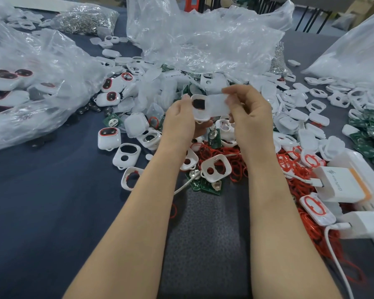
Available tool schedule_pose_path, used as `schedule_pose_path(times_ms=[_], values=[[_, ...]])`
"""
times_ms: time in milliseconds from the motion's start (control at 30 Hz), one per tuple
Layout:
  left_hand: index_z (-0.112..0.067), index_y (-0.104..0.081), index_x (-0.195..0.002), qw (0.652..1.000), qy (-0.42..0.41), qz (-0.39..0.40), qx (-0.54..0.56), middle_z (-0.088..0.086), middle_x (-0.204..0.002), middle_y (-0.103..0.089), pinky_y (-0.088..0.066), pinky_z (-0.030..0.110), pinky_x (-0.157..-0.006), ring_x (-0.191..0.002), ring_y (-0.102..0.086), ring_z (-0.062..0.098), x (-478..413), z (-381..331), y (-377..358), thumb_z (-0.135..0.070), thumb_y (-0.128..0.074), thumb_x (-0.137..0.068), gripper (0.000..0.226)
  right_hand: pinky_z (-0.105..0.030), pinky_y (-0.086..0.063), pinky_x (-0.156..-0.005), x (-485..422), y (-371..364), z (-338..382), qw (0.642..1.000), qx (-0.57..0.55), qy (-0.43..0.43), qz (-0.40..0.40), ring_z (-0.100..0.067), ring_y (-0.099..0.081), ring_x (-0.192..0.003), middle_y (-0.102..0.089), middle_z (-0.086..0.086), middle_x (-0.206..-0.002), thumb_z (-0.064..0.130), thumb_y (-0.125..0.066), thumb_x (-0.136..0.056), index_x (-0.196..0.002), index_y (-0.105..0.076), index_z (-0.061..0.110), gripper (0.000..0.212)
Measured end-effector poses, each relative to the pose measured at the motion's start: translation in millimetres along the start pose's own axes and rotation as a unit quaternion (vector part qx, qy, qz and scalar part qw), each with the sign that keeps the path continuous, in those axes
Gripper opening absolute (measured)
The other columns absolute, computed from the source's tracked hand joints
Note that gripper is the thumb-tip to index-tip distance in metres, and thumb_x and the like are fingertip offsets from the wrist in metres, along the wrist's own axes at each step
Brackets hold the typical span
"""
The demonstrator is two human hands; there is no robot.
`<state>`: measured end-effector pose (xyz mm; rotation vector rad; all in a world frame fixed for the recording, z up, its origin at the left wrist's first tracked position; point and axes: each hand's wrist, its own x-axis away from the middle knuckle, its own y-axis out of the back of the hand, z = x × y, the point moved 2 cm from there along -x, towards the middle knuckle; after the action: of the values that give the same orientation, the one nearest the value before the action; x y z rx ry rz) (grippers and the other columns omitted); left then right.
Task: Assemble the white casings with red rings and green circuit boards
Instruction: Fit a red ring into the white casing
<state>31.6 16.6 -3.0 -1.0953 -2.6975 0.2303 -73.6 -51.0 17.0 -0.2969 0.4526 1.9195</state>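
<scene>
**Watch the fit at the centre of the frame**

Your left hand (179, 119) grips the white plastic casing (201, 116) by its lower edge, fingers curled under it, just above the middle of the picture. Your right hand (246, 113) pinches a translucent white flat cover (217, 103) between thumb and fingertips and lays it against the casing's right side. The two parts touch but do not look squared up.

If you press now with the cover skewed, it may seat crooked or spring out of your pinch. The casing's dark opening is too blurred to show whether a ring and board sit inside, so check before you close it. A shell shut without them likely means reopening it.

Both parts hang over the loose heap of red rubber rings (235, 169) and green circuit boards (214, 139) in the centre. Anything you drop there probably vanishes among look-alike white shells.

At lower right a white charger block (341, 184) and its white cable (337, 262) lie in the rings, close beside your right forearm. A wide sweep of that arm could snag the cable and drag parts across the dark blue table (41, 201).
</scene>
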Motion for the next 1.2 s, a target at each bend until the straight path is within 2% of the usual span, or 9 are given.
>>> schedule_pose_path(times_ms=[67, 133, 300, 400, 533, 667, 800, 1000, 1200], values=[[-0.023, -0.061, -0.082, 0.999, 0.005, 0.013, -0.033, 0.004, -0.076, -0.072, -0.059, 0.031, -0.066, -0.058, -0.069, 0.014, 0.6, -0.6, -0.9, -0.041, -0.029, -0.104, 0.043, -0.009, -0.041, -0.068, -0.6, 0.1, 1.1, 0.997, 0.067, 0.027, 0.031, 0.006, -0.051, -0.071, -0.057, 0.017, -0.083, 0.007, -0.052, -0.095, -0.097, -0.062, 0.023, 0.019], [-0.023, -0.063, -0.085, 0.996, -0.003, 0.029, -0.082, 0.009, -0.084, -0.072, -0.061, 0.033, -0.067, -0.068, -0.071, 0.02, 0.7, -0.6, -2.4, -0.047, -0.026, -0.104, 0.048, -0.009, -0.042, -0.073, -0.9, 0.0, 1.4, 0.989, 0.125, 0.051, 0.063, 0.003, -0.054, -0.08, -0.059, 0.014, -0.087, 0.008, -0.052, -0.095, -0.099, -0.059, 0.021, 0.015], [-0.013, -0.064, -0.114, 0.982, -0.027, 0.049, -0.18, 0.014, -0.107, -0.068, -0.049, 0.05, -0.096, -0.103, -0.064, 0.03, 2.4, -1.5, -6.8, -0.053, -0.02, -0.101, 0.061, -0.01, -0.039, -0.074, -2.2, -0.8, -1.7, 0.976, 0.192, 0.072, 0.079, -0.009, -0.053, -0.085, -0.061, 0.001, -0.094, 0.007, -0.053, -0.093, -0.095, -0.061, 0.017, 0.013], [-0.012, -0.066, -0.099, 0.979, -0.034, 0.072, -0.189, 0.016, -0.101, -0.069, -0.051, 0.049, -0.094, -0.099, -0.065, 0.03, 6.2, -2.6, -8.5, -0.05, -0.025, -0.102, 0.057, -0.013, -0.04, -0.075, -1.9, -2.6, -4.0, 0.976, 0.195, 0.074, 0.066, -0.008, -0.052, -0.083, -0.06, -0.002, -0.096, 0.007, -0.055, -0.092, -0.096, -0.064, 0.012, 0.011], [-0.009, -0.063, -0.108, 0.97, -0.076, 0.116, -0.197, 0.007, -0.082, -0.069, -0.059, 0.031, -0.071, -0.074, -0.069, 0.017, 7.2, -0.5, -7.3, -0.036, -0.046, -0.101, 0.033, -0.006, -0.037, -0.069, -0.6, -3.4, -7.6, 0.978, 0.191, 0.067, 0.048, 0.002, -0.047, -0.078, -0.056, -0.003, -0.097, 0.006, -0.056, -0.091, -0.097, -0.066, 0.012, 0.014], [-0.011, -0.06, -0.113, 0.971, -0.077, 0.144, -0.175, 0.001, -0.08, -0.071, -0.057, 0.02, -0.065, -0.068, -0.07, 0.007, 7.6, 2.3, -4.0, -0.021, -0.053, -0.098, 0.019, -0.006, -0.038, -0.069, -0.2, -4.6, -9.9, 0.982, 0.182, 0.053, 0.027, 0.004, -0.048, -0.074, -0.055, 0.0, -0.095, 0.012, -0.059, -0.09, -0.098, -0.066, 0.016, 0.011], [-0.015, -0.057, -0.112, 0.976, -0.072, 0.142, -0.149, 0.002, -0.085, -0.071, -0.057, 0.02, -0.062, -0.067, -0.071, 0.006, 7.8, 1.7, -3.4, -0.012, -0.053, -0.097, 0.016, -0.015, -0.044, -0.073, -2.4, -0.6, -12.5, 0.993, 0.121, -0.004, 0.0, -0.008, -0.054, -0.08, -0.06, 0.003, -0.095, 0.021, -0.059, -0.093, -0.102, -0.064, 0.02, 0.011], [-0.015, -0.056, -0.109, 0.985, -0.063, 0.115, -0.113, 0.005, -0.088, -0.07, -0.058, 0.022, -0.064, -0.069, -0.071, 0.009, 7.1, 1.3, -1.9, -0.007, -0.052, -0.097, 0.015, -0.015, -0.049, -0.073, -0.9, -4.1, -12.8, 0.992, 0.114, -0.035, 0.042, -0.003, -0.06, -0.081, -0.064, 0.013, -0.085, 0.021, -0.057, -0.094, -0.097, -0.064, 0.021, 0.007], [-0.019, -0.057, -0.108, 0.983, -0.075, 0.108, -0.128, 0.007, -0.089, -0.07, -0.057, 0.021, -0.062, -0.073, -0.07, 0.008, 9.5, 1.0, -2.2, -0.014, -0.055, -0.096, 0.013, -0.033, -0.054, -0.08, 1.7, -10.7, -12.7, 0.992, 0.112, -0.046, 0.029, -0.014, -0.063, -0.087, -0.066, 0.003, -0.088, 0.015, -0.057, -0.092, -0.095, -0.063, 0.018, 0.006]])
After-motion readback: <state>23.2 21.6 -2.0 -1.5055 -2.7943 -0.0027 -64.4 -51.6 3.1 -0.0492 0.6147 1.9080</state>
